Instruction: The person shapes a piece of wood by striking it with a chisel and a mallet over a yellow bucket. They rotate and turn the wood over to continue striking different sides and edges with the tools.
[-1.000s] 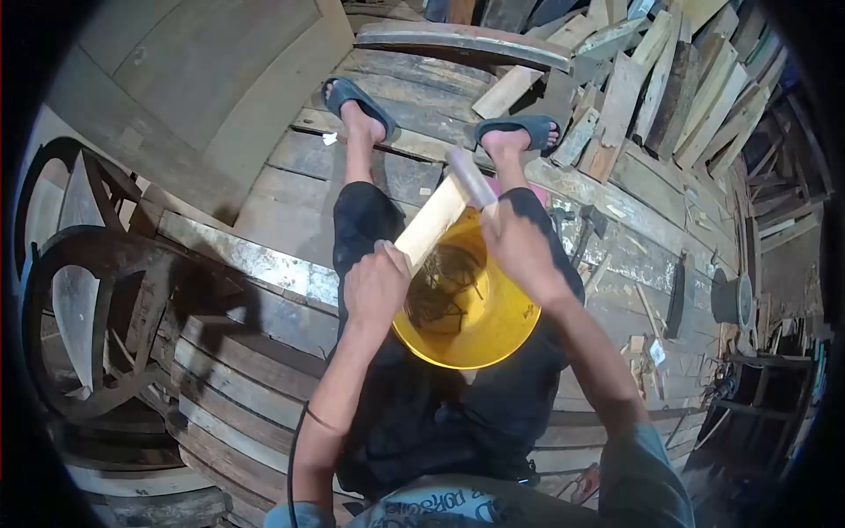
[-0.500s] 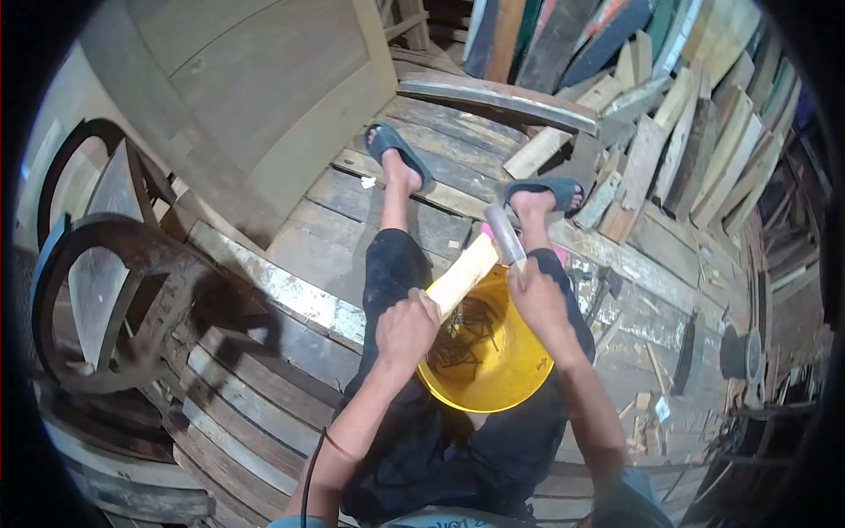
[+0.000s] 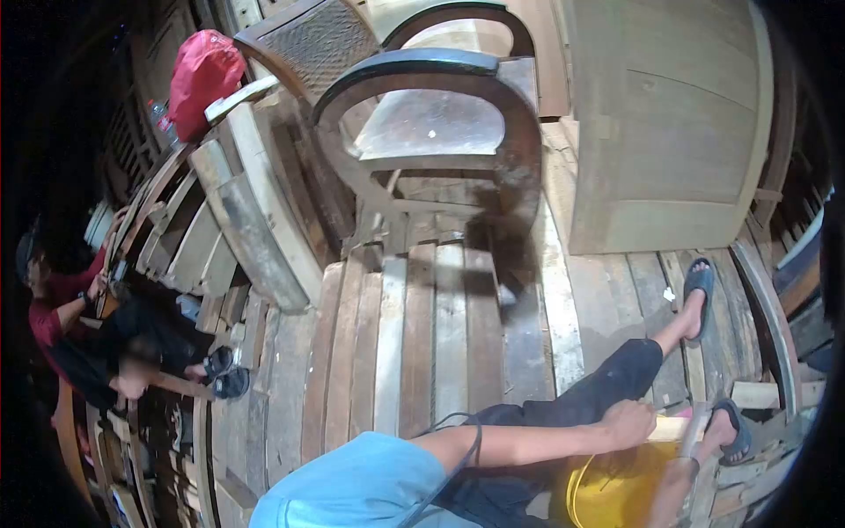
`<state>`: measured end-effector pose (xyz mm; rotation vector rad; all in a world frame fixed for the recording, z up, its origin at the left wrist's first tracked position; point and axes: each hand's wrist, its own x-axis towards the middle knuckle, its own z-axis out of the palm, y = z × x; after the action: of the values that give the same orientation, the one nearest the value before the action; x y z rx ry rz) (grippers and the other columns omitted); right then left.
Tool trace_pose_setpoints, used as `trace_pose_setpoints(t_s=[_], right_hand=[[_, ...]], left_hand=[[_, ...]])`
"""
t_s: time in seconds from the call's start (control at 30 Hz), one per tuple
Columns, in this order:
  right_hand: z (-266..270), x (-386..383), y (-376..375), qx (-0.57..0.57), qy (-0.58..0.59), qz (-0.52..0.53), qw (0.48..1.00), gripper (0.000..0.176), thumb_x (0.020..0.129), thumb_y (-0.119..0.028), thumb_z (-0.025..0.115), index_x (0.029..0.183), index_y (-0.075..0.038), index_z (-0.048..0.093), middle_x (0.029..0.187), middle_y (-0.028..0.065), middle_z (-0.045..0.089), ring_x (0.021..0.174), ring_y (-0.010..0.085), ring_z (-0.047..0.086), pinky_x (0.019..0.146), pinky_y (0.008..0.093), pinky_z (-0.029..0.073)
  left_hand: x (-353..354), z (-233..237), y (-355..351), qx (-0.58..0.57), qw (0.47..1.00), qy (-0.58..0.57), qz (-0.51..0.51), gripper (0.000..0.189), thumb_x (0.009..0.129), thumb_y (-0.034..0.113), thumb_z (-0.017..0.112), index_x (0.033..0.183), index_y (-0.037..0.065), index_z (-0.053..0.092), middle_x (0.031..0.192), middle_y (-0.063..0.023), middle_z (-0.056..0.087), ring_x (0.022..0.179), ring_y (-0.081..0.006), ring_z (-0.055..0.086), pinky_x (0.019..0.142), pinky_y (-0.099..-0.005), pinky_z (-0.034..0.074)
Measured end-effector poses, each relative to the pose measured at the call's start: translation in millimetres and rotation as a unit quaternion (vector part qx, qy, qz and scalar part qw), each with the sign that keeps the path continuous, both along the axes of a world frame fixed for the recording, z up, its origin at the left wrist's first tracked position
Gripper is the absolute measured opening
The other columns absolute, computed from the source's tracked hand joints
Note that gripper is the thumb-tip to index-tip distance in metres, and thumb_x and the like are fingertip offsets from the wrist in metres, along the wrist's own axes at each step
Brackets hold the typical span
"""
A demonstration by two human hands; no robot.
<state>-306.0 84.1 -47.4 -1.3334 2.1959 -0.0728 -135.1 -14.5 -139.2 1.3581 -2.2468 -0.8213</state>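
Note:
At the lower right, my left hand (image 3: 632,423) is closed around one end of a pale wooden piece (image 3: 674,429) held over the yellow bucket (image 3: 607,493). My right hand (image 3: 704,447) is small and blurred beyond the bucket rim, its fingers wrapped round a grey metal hand tool (image 3: 698,419) with a broad, blade-like part. That tool meets the far end of the wood. The bucket stands between my legs, and my right forearm crosses in front of it. Its contents are hardly visible now.
A wooden armchair (image 3: 519,132) stands ahead, beside a large wooden panel (image 3: 678,132). Planks (image 3: 370,343) lie in rows on the left. A co-worker (image 3: 66,317) sits at far left near stacked timber. A red bag (image 3: 202,84) rests on the wood pile.
My view has swung left, bringing the co-worker, red bag and whole armchair into sight. The bucket and both hands now appear at the lower right. Both hands keep their holds.

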Motion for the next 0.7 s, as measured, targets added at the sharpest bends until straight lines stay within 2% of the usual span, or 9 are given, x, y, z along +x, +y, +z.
trace_pose_setpoints(t_s=[0.1,0.13,0.17,0.27,0.3,0.37,0.47,0.57,0.7], right_hand=[[18,21,-4,-0.041,-0.01,-0.015,0.999,0.061,0.101,-0.035,0.055,0.143,0.008,0.043,0.142,0.032,0.049,0.136,0.0386,0.046,0.113,0.0432,0.035],[-73,-38,11,-0.258,0.219,0.288,0.896,0.06,0.1,-0.033,0.057,0.143,0.007,0.044,0.141,0.0331,0.049,0.136,0.0381,0.045,0.114,0.0431,0.034],[-42,4,22,-0.27,0.321,0.313,0.852,0.064,0.098,-0.035,0.06,0.144,0.006,0.043,0.143,0.0319,0.048,0.138,0.0369,0.044,0.115,0.0425,0.034],[-24,-19,10,-0.151,0.016,0.003,0.988,0.045,0.096,-0.027,0.062,0.124,0.007,0.058,0.114,0.0334,0.062,0.108,0.0459,0.059,0.094,0.0487,0.048],[-26,-26,-1,-0.085,0.116,-0.088,0.986,0.032,0.096,-0.02,0.061,0.112,0.007,0.062,0.1,0.0324,0.064,0.092,0.0485,0.061,0.082,0.0516,0.05],[-13,-8,-1,-0.132,0.06,-0.104,0.984,0.04,0.097,-0.021,0.061,0.124,0.007,0.058,0.114,0.0321,0.062,0.107,0.046,0.059,0.094,0.0503,0.048],[-23,7,26,-0.342,0.122,0.274,0.891,0.058,0.1,-0.025,0.058,0.146,0.006,0.04,0.147,0.0281,0.044,0.137,0.0421,0.041,0.116,0.0466,0.031],[-95,-67,8,-0.222,-0.032,-0.038,0.974,0.046,0.103,-0.021,0.054,0.139,0.005,0.045,0.105,0.0279,0.068,0.092,0.0411,0.067,0.082,0.0469,0.052],[-36,26,26,-0.131,0.006,0.123,0.984,0.042,0.1,-0.036,0.055,0.118,0.002,0.054,0.076,0.0282,0.066,0.075,0.0481,0.066,0.068,0.055,0.051]], left_hand=[[-12,-21,-4,-0.01,0.999,-0.035,-0.035,0.03,0.093,0.022,0.052,0.091,-0.005,0.065,0.071,-0.0213,0.068,0.065,-0.0403,0.069,0.061,-0.0483,0.056],[0,-11,0,-0.037,0.999,0.026,0.001,0.029,0.093,0.021,0.052,0.088,-0.004,0.065,0.075,-0.0223,0.069,0.068,-0.0407,0.069,0.062,-0.0488,0.056],[-6,-18,0,-0.018,1.0,0.026,0.0,0.028,0.093,0.02,0.052,0.085,-0.004,0.064,0.076,-0.0233,0.069,0.069,-0.0407,0.069,0.063,-0.0498,0.056],[-9,-20,1,-0.029,0.999,0.025,0.0,0.028,0.093,0.018,0.052,0.08,-0.004,0.063,0.066,-0.0236,0.064,0.065,-0.0419,0.068,0.061,-0.0499,0.055],[-8,-20,5,-0.03,0.999,0.031,0.002,0.028,0.093,0.018,0.052,0.079,-0.004,0.063,0.065,-0.0237,0.064,0.065,-0.0414,0.068,0.061,-0.0496,0.055],[-7,-12,3,-0.045,0.998,0.042,0.012,0.028,0.093,0.017,0.053,0.079,-0.004,0.063,0.064,-0.024,0.064,0.064,-0.0404,0.069,0.06,-0.0491,0.055],[-5,-15,2,-0.043,0.998,0.029,0.028,0.023,0.086,0.017,0.057,0.079,-0.004,0.066,0.067,-0.0214,0.067,0.064,-0.0362,0.071,0.061,-0.0474,0.056],[11,17,6,-0.054,0.998,-0.02,-0.023,0.02,0.081,0.016,0.06,0.076,0.001,0.071,0.068,-0.0188,0.069,0.064,-0.0359,0.071,0.063,-0.0468,0.058],[27,38,5,-0.018,0.994,-0.106,-0.027,0.031,0.095,0.025,0.05,0.091,-0.003,0.062,0.071,-0.0218,0.069,0.065,-0.0383,0.071,0.062,-0.0499,0.058]])
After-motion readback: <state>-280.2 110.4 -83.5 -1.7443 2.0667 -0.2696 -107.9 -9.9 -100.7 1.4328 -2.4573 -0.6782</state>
